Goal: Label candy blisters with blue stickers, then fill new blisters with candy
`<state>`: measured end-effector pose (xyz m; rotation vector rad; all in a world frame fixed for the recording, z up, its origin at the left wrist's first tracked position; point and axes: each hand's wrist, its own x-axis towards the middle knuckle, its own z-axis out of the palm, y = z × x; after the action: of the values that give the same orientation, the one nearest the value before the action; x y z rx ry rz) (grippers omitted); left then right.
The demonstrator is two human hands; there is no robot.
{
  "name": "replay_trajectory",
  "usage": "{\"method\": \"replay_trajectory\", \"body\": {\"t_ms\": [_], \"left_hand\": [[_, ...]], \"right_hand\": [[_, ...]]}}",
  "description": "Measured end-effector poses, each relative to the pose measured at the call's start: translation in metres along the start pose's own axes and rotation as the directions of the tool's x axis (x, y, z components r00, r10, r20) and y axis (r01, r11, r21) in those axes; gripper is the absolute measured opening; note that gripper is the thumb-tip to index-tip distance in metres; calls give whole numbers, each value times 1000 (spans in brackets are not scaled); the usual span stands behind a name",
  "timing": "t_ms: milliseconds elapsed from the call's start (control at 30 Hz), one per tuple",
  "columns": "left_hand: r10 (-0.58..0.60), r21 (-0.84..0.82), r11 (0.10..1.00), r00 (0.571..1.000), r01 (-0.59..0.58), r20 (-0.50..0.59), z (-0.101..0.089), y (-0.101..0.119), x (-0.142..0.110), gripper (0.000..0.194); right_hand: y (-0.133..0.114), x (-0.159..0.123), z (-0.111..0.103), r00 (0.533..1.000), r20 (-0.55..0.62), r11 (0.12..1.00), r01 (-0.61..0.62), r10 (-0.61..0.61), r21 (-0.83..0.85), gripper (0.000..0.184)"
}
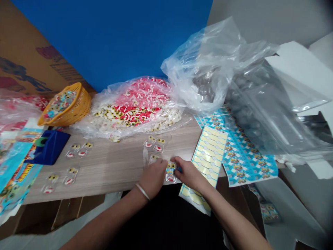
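Head: glossy packet between left hand, right hand

Sticker sheets right of the bagged candies

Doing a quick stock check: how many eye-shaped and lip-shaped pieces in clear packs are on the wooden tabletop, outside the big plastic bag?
Eye-shaped pieces: 8
Red lip-shaped pieces: 7
Total: 15, counting only what shows; the left hand may hide another.

Yellow-and-red eyeball packet, blue diamond-patterned sheet, orange-yellow basket
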<state>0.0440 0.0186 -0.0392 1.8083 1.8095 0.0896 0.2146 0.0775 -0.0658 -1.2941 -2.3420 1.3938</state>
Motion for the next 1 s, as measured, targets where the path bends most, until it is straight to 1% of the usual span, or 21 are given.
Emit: {"method": "replay_trajectory", "body": {"t_ms": [67, 133, 167, 200, 233, 267, 300, 333, 367, 400, 433, 467, 500, 567, 600, 667, 733, 800, 867, 933, 1000], "left_hand": [[-27, -93, 996, 995, 17, -100, 7, -3, -33, 18], [-138, -215, 972, 966, 90, -217, 14, -12, -66, 17], [-223, -273, 950, 945, 154, -241, 18, -18, -80, 15], [-322, -338, 911, 920, 237, -223, 22, -23, -91, 14], [-420, -419, 848, 894, 325, -158, 27, -26, -98, 14], [-498, -522, 753, 865, 400, -55, 32, -29, -103, 17], [-534, -645, 620, 843, 446, 70, 38, -29, -103, 21], [-519, -769, 444, 832, 459, 197, 45, -28, -101, 26], [-469, -864, 239, 832, 444, 298, 52, -26, -96, 32], [-414, -910, 38, 835, 413, 362, 58, -22, -89, 37], [-384, -917, -125, 833, 379, 398, 64, -19, -83, 39], [-385, -905, -237, 821, 352, 421, 68, -15, -78, 39], [-405, -893, -301, 803, 336, 438, 71, -12, -74, 38], [-442, -882, -335, 771, 332, 459, 73, -8, -73, 36], [-445, -881, -332, 768, 337, 461, 71, -7, -75, 36], [-448, -898, -301, 784, 320, 430, 62, -6, -80, 36], [-475, -935, -243, 808, 260, 348, 49, -6, -81, 36], [-491, -966, -189, 835, 178, 250, 33, -3, -76, 34], [-470, -979, -170, 864, 112, 181, 16, 2, -68, 32], [-409, -980, -189, 902, 66, 139, 1, 10, -61, 31], [-305, -972, -227, 944, 53, 123, -12, 21, -54, 31]], "right_hand": [[-1, -6, 6, 999, 35, 1000, 25, -25, 0, 41], [-2, -9, 13, 997, 61, 999, 38, -37, -12, 41], [-3, -10, 16, 997, 70, 999, 42, -41, -18, 42], [-4, -10, 19, 996, 79, 999, 46, -45, -22, 42], [-5, -9, 22, 995, 88, 998, 52, -50, -24, 42], [-7, -9, 24, 994, 94, 998, 59, -57, -21, 42], [-8, -8, 27, 993, 102, 997, 68, -66, -18, 43], [-10, -7, 29, 991, 107, 997, 78, -76, -14, 42], [-12, -7, 31, 990, 110, 996, 86, -85, -8, 42], [-13, -7, 33, 989, 111, 996, 94, -94, 0, 41], [-14, -7, 35, 989, 111, 995, 100, -100, 9, 40], [-14, -8, 37, 989, 109, 995, 100, -101, 18, 39], [-14, -9, 38, 990, 105, 995, 91, -93, 31, 39], [-12, -14, 38, 996, 79, 995, 38, -45, 93, 41], [-10, -16, 37, 998, 69, 988, -1, -10, 152, 44], [-9, -22, 32, 995, 83, 945, -84, 60, 317, 46], [-11, -26, 23, 989, 119, 867, -136, 89, 479, 38], [-17, -29, 11, 991, 114, 805, -119, 65, 581, 30], [-26, -30, -2, 998, 65, 766, -53, 15, 640, 31], [-34, -30, -15, 999, 9, 740, 23, -39, 673, 33], [-40, -30, -23, 995, -37, 711, 89, -88, 698, 33]]}}
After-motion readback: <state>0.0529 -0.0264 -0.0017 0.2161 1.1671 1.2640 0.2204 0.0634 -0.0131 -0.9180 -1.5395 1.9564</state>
